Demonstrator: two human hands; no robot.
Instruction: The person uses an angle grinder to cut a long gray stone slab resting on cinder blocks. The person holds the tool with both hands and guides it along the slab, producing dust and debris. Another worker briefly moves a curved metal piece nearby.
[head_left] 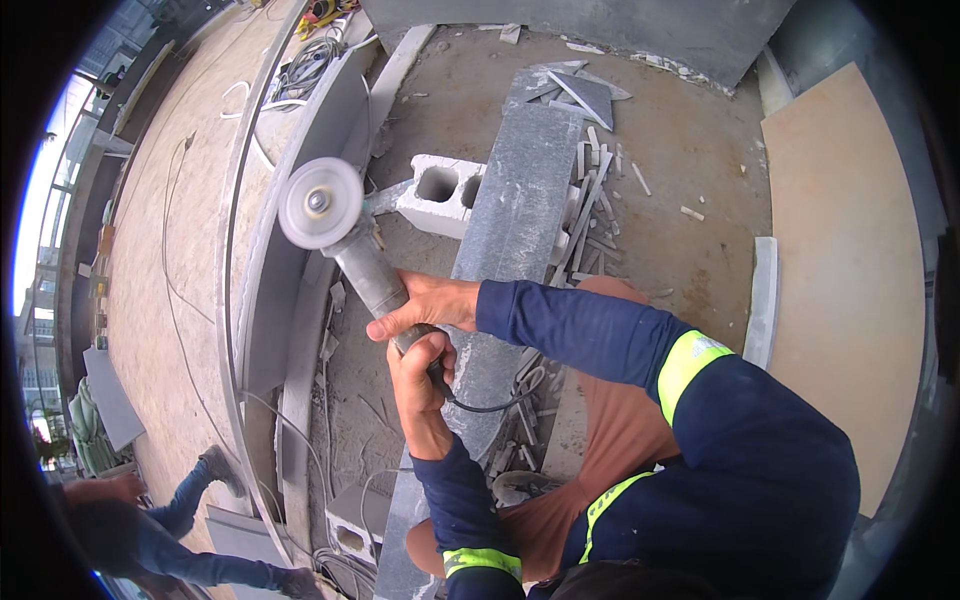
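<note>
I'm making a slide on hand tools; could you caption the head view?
Right hand and left hand grip a grinder near a hollow block and long grey slab.

The right hand [430, 303] partly hides the grinder [368, 272], and a co-worker [160, 550] is cropped.

LEFT: upright grey panel [268, 325] blocks your sideways reach | AHEAD: hollow concrete block [430, 207] stands right of your angle grinder [370, 275] | MIDDLE: you can pass above the long stone slab [522, 190] beyond your right forearm [575, 320]; offcuts [583, 222] crowd its right edge | NEAR: power cord [490, 409] loops beside your left hand [416, 372]
</note>
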